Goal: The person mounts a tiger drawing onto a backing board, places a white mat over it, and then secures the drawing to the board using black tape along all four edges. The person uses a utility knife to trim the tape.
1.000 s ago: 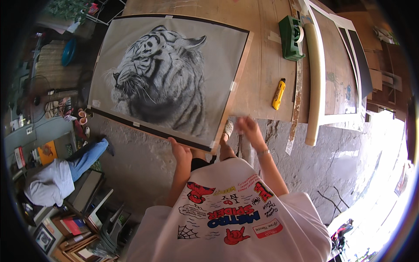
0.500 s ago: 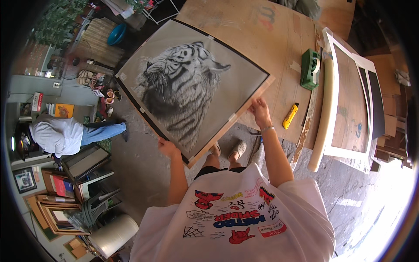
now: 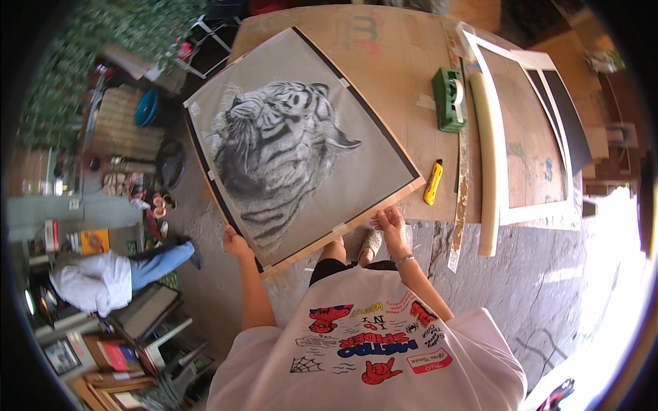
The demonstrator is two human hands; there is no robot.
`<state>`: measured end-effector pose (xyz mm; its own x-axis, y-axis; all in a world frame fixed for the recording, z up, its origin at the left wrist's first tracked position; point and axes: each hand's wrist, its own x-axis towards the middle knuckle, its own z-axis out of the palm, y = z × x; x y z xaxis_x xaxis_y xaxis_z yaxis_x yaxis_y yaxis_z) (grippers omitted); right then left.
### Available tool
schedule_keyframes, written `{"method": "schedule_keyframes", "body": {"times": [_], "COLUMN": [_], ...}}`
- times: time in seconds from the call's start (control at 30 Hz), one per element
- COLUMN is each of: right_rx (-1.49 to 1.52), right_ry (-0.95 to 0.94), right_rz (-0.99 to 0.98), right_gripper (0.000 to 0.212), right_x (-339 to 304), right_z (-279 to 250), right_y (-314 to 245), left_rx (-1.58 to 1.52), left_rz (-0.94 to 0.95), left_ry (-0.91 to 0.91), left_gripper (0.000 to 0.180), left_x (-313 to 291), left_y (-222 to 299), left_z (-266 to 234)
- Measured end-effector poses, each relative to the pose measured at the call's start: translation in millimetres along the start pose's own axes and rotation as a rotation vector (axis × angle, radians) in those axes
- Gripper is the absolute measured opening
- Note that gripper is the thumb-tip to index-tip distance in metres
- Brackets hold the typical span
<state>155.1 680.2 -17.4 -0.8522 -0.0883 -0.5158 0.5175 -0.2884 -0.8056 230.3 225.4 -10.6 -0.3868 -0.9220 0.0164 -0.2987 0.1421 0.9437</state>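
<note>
A tiger drawing [image 3: 274,137] in black and white on grey-brown paper, with a dark border, lies on a wooden board [image 3: 312,255]. Small pieces of pale tape sit along its edges. My left hand [image 3: 236,244] is closed on the board's left edge, close to the near corner. At the near right edge, my right hand [image 3: 391,226] pinches the rim, thumb and fingers together. The board is turned at an angle, its far part over the worktable [image 3: 401,41] and its near corner out over the floor.
A yellow utility knife [image 3: 433,182] and a green tape dispenser [image 3: 449,99] lie on the table at right. Beyond them are a cream roll [image 3: 488,164] and white mat frames [image 3: 502,137]. A person [image 3: 96,279] bends over shelves at left, near stacked frames [image 3: 103,383].
The drawing and board have turned slightly, and the near corner has shifted left. Both hands moved left and a little nearer with it. My view has swung right.
</note>
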Motion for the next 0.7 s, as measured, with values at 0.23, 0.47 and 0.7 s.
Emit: {"method": "schedule_keyframes", "body": {"times": [0.23,0.47,0.7], "right_rx": [-0.277,-0.36,-0.35], "right_ry": [0.311,0.693,0.347], "right_rz": [-0.043,-0.314,0.078], "right_gripper": [0.025,0.036,0.036], "right_x": [40.5,151.3,193.1], "right_z": [-52.4,-178.0,-213.8], "right_y": [-60.4,-185.3,-230.3], "left_rx": [0.32,0.964,0.795], "left_rz": [0.059,0.302,0.392], "left_ry": [-0.099,-0.249,-0.174], "left_gripper": [0.047,0.052,0.029], "left_x": [148.5,180.0,204.2], "left_y": [-29.4,-7.3,7.8], "left_z": [41.2,53.3,30.2]}}
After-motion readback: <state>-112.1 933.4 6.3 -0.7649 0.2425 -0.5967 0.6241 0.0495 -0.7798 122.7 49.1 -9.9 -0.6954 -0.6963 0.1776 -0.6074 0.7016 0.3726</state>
